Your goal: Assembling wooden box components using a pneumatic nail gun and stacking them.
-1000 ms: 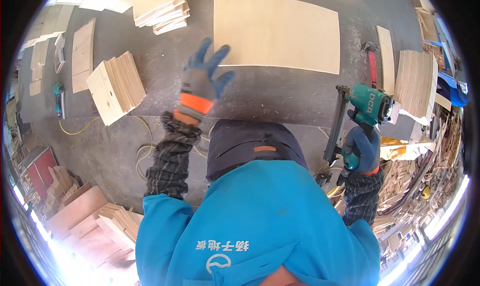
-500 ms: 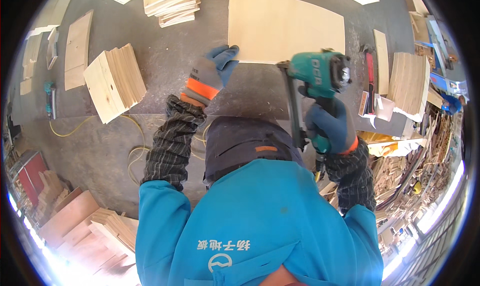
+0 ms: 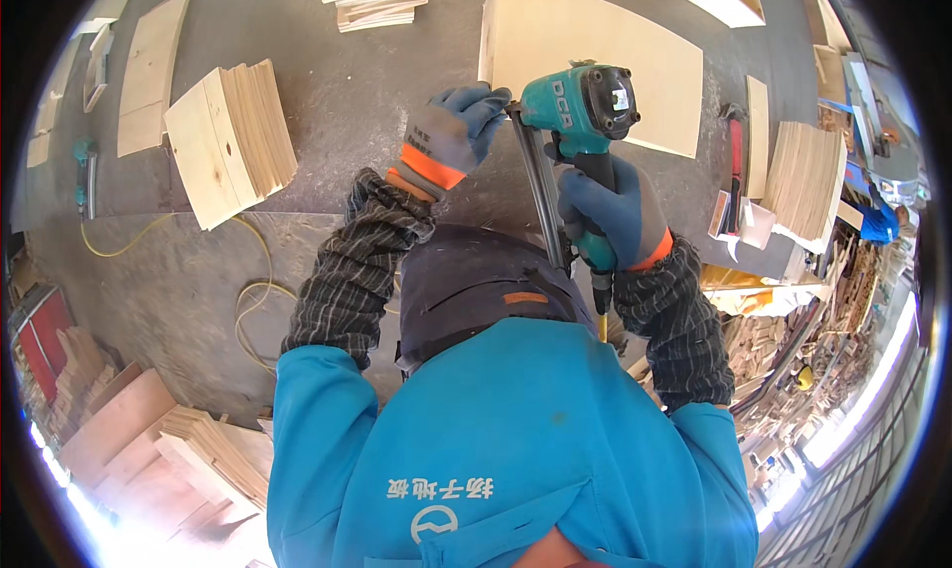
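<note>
So the right grip [image 3: 617, 211], in a blue and gray glove with an orange cuff, is wrapped firmly round the handle of a teal and black nail gun [image 3: 567, 102]. The gun's nose points left, right up by the left grip's fingertips, and its long dark magazine slants back toward the body. The left grip [image 3: 448, 139], gloved the same way, has its fingers bunched at the near left corner of a big pale board [image 3: 620, 47]. Can't tell if it's actually pinching that corner or just resting against it, fingers hide it. The board's lying on the dark tabletop [image 3: 342, 122], ahead of the person, with the gun overlapping its near side from this angle.

Other stuff around: a chunky wood stack [image 3: 238, 141] off to the left, another teal tool [image 3: 84, 176] further left with a yellow hose [image 3: 134, 249] running from it, and over on the right a red-handled hammer [image 3: 734, 166] next to a narrow strip [image 3: 757, 136] and one more pile of boards [image 3: 808, 181].
</note>
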### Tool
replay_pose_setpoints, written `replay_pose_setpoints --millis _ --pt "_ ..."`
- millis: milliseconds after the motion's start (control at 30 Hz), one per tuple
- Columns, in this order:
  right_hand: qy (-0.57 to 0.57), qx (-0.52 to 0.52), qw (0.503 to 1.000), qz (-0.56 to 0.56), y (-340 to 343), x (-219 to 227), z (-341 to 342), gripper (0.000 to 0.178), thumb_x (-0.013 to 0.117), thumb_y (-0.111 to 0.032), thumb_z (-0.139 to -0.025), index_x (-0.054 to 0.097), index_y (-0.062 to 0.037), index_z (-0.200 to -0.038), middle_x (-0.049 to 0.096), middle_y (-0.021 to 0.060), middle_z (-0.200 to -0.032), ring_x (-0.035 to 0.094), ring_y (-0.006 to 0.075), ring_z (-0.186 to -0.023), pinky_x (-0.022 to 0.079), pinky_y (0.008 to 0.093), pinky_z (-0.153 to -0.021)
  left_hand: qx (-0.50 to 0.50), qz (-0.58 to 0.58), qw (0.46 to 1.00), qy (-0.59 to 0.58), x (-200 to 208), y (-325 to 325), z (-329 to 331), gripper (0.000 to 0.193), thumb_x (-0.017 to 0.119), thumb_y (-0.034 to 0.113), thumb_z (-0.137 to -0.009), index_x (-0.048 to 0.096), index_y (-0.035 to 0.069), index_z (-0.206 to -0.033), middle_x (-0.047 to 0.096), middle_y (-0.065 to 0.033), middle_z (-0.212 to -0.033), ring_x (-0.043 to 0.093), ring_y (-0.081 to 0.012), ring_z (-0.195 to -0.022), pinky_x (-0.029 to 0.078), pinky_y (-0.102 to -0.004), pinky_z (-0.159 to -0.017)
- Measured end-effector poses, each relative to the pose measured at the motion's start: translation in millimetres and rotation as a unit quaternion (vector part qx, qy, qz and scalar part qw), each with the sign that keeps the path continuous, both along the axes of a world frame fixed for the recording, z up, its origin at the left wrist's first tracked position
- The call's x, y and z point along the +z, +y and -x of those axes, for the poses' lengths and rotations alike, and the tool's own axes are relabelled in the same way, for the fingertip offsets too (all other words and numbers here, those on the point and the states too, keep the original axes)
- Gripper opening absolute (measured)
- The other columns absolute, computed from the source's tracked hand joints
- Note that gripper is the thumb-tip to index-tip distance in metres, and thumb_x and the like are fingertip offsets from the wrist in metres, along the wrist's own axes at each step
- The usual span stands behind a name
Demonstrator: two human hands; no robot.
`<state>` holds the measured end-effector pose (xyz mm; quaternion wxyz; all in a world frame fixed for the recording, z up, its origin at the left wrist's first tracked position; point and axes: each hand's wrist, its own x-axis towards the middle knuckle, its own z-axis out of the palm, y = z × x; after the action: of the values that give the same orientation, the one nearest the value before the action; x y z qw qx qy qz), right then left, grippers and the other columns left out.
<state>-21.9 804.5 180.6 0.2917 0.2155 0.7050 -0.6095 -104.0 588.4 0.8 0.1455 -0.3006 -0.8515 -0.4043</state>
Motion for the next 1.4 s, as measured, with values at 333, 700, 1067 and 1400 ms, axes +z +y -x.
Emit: replay_pose_setpoints --millis 333,700,1067,1400 --pt "-0.02 -0.015 1.0 0.005 -1.7 -2.4 0.8 0.06 0.065 -0.028 -0.096 0.061 0.0071 -0.144 0.062 0.0031 -0.08 0.062 0.0117 -0.065 0.05 0.0283 -0.06 -0.019 -0.036 0.999 0.021 -8.8 -1.6 2.2 0.027 0.086 0.01 -0.085 0.081 0.009 -0.112 0.078 -0.0092 -0.109 0.075 -0.032 -0.093 0.062 -0.0426 -0.08" --pt "-0.002 -0.012 1.0 0.002 -1.8 -10.7 -0.6 0.056 0.066 -0.028 -0.098 0.063 0.0035 -0.143 0.062 0.0028 -0.081 0.061 0.0114 -0.065 0.05 0.028 -0.06 -0.017 -0.118 0.991 -0.067 -14.3 1.4 1.5 0.026 0.088 0.012 -0.085 0.083 0.01 -0.111 0.079 -0.0103 -0.108 0.076 -0.0325 -0.098 0.064 -0.0421 -0.083" --pt "-0.003 -0.013 1.0 -0.01 -11.6 -0.8 0.2 0.053 0.065 -0.027 -0.098 0.064 0.0046 -0.14 0.063 0.0042 -0.078 0.061 0.012 -0.065 0.05 0.0286 -0.06 -0.027 -0.103 0.992 -0.071 -13.9 -1.4 3.4 0.028 0.088 0.011 -0.088 0.083 0.009 -0.116 0.078 -0.0114 -0.114 0.077 -0.0321 -0.095 0.065 -0.0393 -0.083" --pt "-0.006 -0.034 0.999 -0.034 -3.5 5.7 -5.7 0.052 0.064 -0.027 -0.1 0.064 0.0057 -0.141 0.063 0.0045 -0.077 0.061 0.0123 -0.062 0.049 0.0282 -0.059 -0.024 -0.106 0.992 -0.058 -16.4 0.6 3.8 0.031 0.089 0.014 -0.088 0.084 0.011 -0.118 0.078 -0.0116 -0.111 0.078 -0.0298 -0.094 0.065 -0.038 -0.081"
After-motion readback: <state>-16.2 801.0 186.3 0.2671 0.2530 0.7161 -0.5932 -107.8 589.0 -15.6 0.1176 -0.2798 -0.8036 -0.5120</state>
